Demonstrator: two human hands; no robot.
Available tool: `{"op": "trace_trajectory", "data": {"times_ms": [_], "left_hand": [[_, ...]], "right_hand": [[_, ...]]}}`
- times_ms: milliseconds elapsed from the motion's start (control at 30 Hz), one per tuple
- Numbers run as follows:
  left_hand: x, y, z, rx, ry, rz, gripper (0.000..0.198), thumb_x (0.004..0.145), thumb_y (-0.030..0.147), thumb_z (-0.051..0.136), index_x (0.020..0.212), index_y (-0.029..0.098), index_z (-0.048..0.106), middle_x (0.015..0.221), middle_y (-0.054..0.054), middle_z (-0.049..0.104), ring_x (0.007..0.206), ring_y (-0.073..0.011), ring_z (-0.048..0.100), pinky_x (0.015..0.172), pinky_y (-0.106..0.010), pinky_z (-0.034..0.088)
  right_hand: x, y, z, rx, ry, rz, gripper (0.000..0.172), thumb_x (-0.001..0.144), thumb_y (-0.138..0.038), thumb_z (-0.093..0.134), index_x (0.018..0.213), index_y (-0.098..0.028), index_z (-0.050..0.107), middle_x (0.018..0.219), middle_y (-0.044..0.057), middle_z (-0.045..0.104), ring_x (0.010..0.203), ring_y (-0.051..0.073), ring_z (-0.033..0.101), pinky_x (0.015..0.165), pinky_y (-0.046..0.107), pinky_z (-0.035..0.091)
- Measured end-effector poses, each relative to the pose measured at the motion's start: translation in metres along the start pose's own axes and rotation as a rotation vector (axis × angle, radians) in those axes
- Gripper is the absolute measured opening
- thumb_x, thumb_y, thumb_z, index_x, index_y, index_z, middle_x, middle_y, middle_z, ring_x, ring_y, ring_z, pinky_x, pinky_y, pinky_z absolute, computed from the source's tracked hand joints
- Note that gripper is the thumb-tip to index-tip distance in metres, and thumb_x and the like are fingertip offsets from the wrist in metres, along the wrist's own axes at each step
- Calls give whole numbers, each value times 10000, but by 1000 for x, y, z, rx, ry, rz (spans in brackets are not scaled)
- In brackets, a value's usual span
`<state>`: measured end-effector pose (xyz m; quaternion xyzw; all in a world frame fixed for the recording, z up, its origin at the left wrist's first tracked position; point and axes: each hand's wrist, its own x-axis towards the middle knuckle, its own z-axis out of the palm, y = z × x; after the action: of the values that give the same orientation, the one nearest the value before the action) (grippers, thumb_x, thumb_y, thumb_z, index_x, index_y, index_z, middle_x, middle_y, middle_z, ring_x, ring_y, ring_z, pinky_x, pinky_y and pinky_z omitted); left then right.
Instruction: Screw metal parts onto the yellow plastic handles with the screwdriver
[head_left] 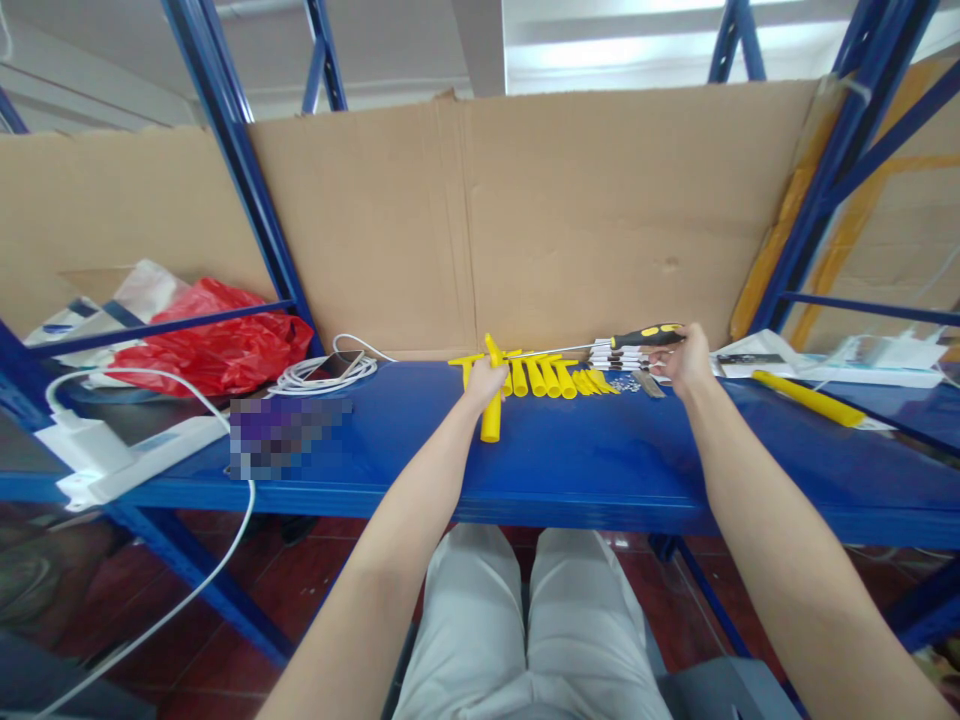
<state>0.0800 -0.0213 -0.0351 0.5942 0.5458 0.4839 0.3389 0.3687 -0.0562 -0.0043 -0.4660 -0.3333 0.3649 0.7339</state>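
My left hand (pixel 486 382) is closed around a yellow T-shaped plastic handle (pixel 490 424), whose round lower end points toward me. In my right hand (pixel 690 360) is a screwdriver (pixel 637 337) with a black and yellow grip. Its long shaft runs left to the head of the held handle; whether the tip touches is too small to tell. Beyond my left hand lies a row of similar yellow handles (pixel 537 380). Small yellow pieces (pixel 594 382), tiny silvery parts (pixel 624 384) and flat metal strips (pixel 648 384) lie to their right, with stacked white-and-black items (pixel 616 355) behind.
Cardboard (pixel 600 220) walls off the back of the blue shelf (pixel 585 460). Leftward are a red plastic bag (pixel 217 340), a coiled white cable (pixel 322 374), a power strip (pixel 142 468) and a blurred object (pixel 281 435). Rightward lies a yellow tube-like piece (pixel 810 398).
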Motion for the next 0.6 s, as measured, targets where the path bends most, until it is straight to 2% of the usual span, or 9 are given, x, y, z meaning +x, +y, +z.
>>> {"op": "trace_trajectory", "data": {"times_ms": [100,167,267,367,467,533,600], "left_hand": [[3,-2,-1,16,1,3,262,810,15,506,633,205,470,427,85,432,337,-94,441,453,-216,387],[4,-3,-1,25,1,5,245,801,19,510,640,201,485,425,83,433,343,-96,448,464,-216,399],[4,-2,-1,32,-7,2,221,792,23,513,655,196,504,426,79,445,344,-98,452,465,-216,404],[3,-1,-1,27,-22,3,202,789,27,515,672,192,515,435,77,462,343,-98,453,460,-216,404],[2,-1,-1,27,-22,5,199,789,29,519,676,193,513,434,79,460,343,-98,452,462,-217,405],[3,-2,-1,27,-13,4,209,791,30,522,665,196,504,427,82,447,343,-97,450,462,-214,401],[5,-4,-2,21,-9,7,219,790,30,530,654,198,496,421,84,438,340,-92,445,457,-206,390]], "right_hand": [[1,3,-3,-62,16,-42,414,902,-662,529,913,-247,538,565,-33,508,367,128,413,324,228,278],[1,5,-4,-100,48,-86,456,880,-704,562,876,-250,518,509,-61,432,341,110,350,313,215,225],[1,4,-3,-111,102,-112,379,902,-575,609,786,-251,449,456,-97,304,330,82,259,304,193,183],[0,0,-1,-80,107,-56,296,946,-472,525,776,-246,439,468,-79,348,337,90,300,296,192,231],[1,0,-3,-77,69,-27,353,938,-577,513,830,-244,471,504,-55,442,349,105,384,305,205,293],[4,4,-6,-109,45,-57,430,884,-665,576,848,-246,486,484,-61,434,329,106,365,292,211,255],[8,8,-10,-89,17,-92,441,853,-668,629,832,-252,486,435,-84,366,305,99,296,279,214,186]]}}
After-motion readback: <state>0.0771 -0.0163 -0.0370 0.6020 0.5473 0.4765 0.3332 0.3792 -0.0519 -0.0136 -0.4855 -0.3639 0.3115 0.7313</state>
